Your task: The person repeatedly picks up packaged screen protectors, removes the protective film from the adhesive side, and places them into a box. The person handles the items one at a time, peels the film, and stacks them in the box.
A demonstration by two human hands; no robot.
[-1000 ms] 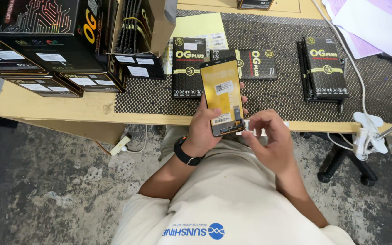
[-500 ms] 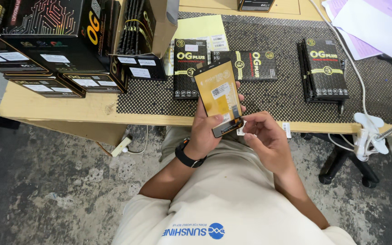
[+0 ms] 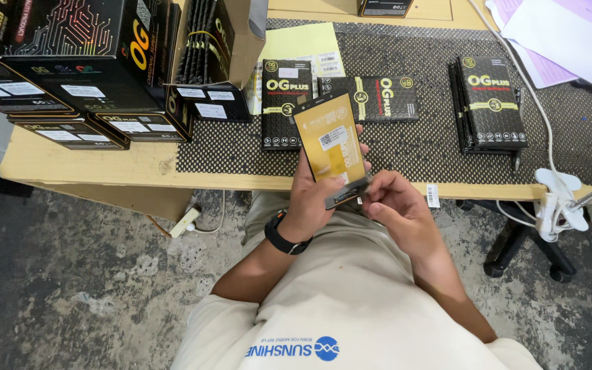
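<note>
A: What is the person holding?

B: A flat phone screen panel [image 3: 331,146], a thin rectangle with a gold-yellow back, a small white code sticker near its middle and a dark edge. It is tilted, top end toward eleven o'clock, and sits in the air over the front edge of the table [image 3: 90,164], just below a black and yellow packet [image 3: 286,103] lying on the dark mesh mat [image 3: 426,144].

A: How are the hands placed?

B: The left hand [image 3: 313,199] is wrapped round the lower half of the panel from behind, fingers clamped on its sides, thumb at the left edge. A black watch [image 3: 284,236] sits on that wrist. The right hand [image 3: 399,209] is at four o'clock from the panel, fingers curled, its fingertips [image 3: 368,190] pinching the panel's bottom corner. Both hands meet at that lower end.

A: What else is near?

B: Black boxes [image 3: 83,62] stacked at ten o'clock, another packet stack [image 3: 491,103] at two o'clock.
</note>
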